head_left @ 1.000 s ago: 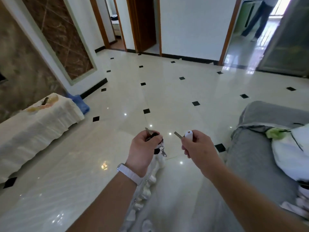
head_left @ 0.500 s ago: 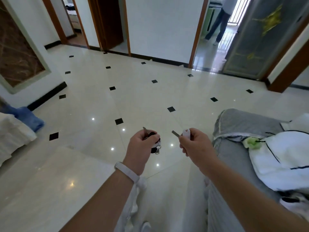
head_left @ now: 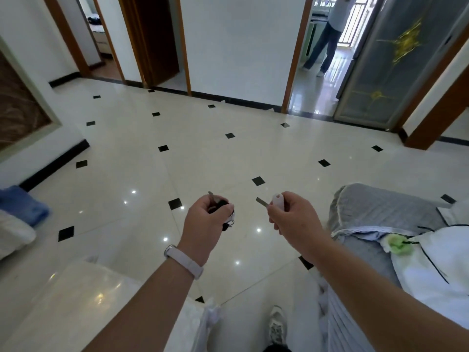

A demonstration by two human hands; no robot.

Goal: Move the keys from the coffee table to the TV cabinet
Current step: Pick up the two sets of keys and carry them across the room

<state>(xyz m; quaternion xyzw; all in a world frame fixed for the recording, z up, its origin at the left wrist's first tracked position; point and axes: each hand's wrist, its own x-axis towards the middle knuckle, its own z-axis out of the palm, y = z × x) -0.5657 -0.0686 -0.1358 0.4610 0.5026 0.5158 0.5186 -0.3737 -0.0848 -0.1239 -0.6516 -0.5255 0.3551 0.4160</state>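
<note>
My left hand point(head_left: 203, 222) is closed around a bunch of keys point(head_left: 223, 212) with a black fob; a metal blade sticks out above the fist and rings hang below. My right hand point(head_left: 291, 217) pinches a single key with a white head point(head_left: 275, 200), its blade pointing left. Both hands are held out over the glossy tiled floor, a short gap between them. The coffee table's glossy top point(head_left: 83, 301) lies at the lower left, under my left forearm. Only a white cloth-covered corner point(head_left: 12, 235) of low furniture shows at the left edge.
A grey sofa point(head_left: 380, 212) with white bedding stands at the right. A blue cushion point(head_left: 22, 207) lies at the left wall. Doorways open at the far wall; a person point(head_left: 327, 41) stands in the right one. My shoe point(head_left: 276, 326) shows below.
The view has swung right and forward: the white-covered furniture has slid almost out of frame at left, and the sofa has come nearer. Both hands keep their hold on the keys.
</note>
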